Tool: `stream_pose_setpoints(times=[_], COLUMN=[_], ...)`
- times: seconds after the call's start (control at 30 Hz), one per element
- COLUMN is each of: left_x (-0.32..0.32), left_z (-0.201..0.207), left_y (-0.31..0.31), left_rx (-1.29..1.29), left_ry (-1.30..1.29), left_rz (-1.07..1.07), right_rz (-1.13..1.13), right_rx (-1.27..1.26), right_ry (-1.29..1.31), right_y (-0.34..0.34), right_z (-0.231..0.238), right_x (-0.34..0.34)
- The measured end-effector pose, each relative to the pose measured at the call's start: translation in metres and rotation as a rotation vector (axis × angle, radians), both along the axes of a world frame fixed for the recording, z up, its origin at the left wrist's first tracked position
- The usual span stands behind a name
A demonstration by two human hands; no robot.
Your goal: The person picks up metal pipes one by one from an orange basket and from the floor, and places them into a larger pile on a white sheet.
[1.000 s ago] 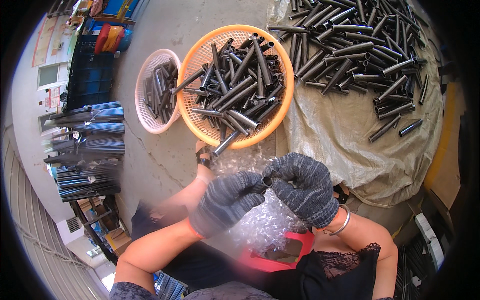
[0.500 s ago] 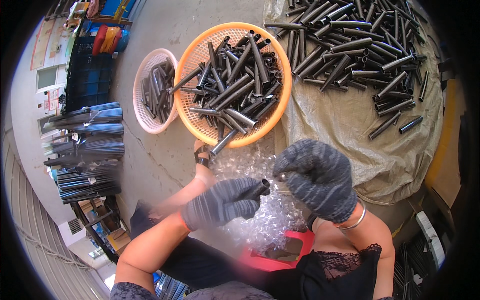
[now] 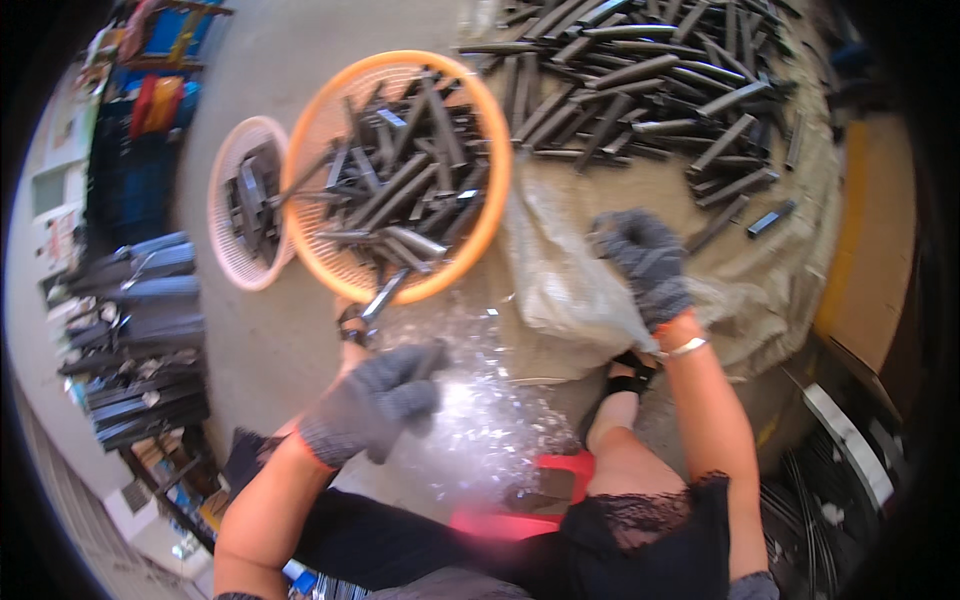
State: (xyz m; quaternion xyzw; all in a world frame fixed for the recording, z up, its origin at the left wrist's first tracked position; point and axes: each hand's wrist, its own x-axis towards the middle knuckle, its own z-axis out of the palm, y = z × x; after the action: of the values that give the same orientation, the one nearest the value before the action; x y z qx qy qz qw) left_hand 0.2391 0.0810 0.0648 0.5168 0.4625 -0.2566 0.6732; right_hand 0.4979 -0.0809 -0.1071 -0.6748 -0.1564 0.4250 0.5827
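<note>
My left hand (image 3: pixel 372 408), in a grey knitted glove, is low at centre-left and smeared by motion. Its fingers are bent around a short black tube, of which only a dark end shows at the fingertips. My right hand (image 3: pixel 645 265), gloved alike, reaches out over the beige sheet (image 3: pixel 800 270), beside a loose black tube (image 3: pixel 717 224). Its fingers curl, but blur hides whether anything is in them. Beyond it lies a big heap of black tubes (image 3: pixel 640 90). Clear plastic scraps (image 3: pixel 480 420) cover the floor between my legs.
An orange basket (image 3: pixel 500 170) full of black tubes stands ahead, with one tube poking over its near rim. Left of it is a smaller pink basket (image 3: pixel 222 205) with more tubes. Bundled long tubes (image 3: pixel 140 340) lie at far left. A red plastic stool (image 3: pixel 500 523) is between my legs.
My hands have drawn apart: the right went forward over the sheet, the left moved back to the left. The whole view has shifted, so the baskets and heap appear further left.
</note>
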Motion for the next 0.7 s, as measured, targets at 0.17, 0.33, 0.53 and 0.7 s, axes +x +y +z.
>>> stream_pose_setpoints(times=[0.17, 0.33, 0.53, 0.7], left_x=[-0.005, -0.03, -0.004, -0.001], left_z=[-0.012, -0.022, -0.006, -0.005], left_y=[0.01, 0.032, 0.014, 0.009], left_rx=[0.25, 0.536, 0.466, 0.455], left_ry=[-0.033, -0.296, -0.173, -0.253], left_rz=[0.408, 0.661, 0.454, 0.371], right_rz=[0.156, 0.041, 0.267, 0.063], right_rx=[-0.169, -0.351, -0.831, -0.492], right_ry=[-0.328, -0.808, -0.849, -0.7], right_y=[-0.041, -0.074, -0.097, -0.084], right_z=[-0.048, -0.062, -0.092, -0.087], right_x=[-0.016, 0.016, 0.084, 0.068])
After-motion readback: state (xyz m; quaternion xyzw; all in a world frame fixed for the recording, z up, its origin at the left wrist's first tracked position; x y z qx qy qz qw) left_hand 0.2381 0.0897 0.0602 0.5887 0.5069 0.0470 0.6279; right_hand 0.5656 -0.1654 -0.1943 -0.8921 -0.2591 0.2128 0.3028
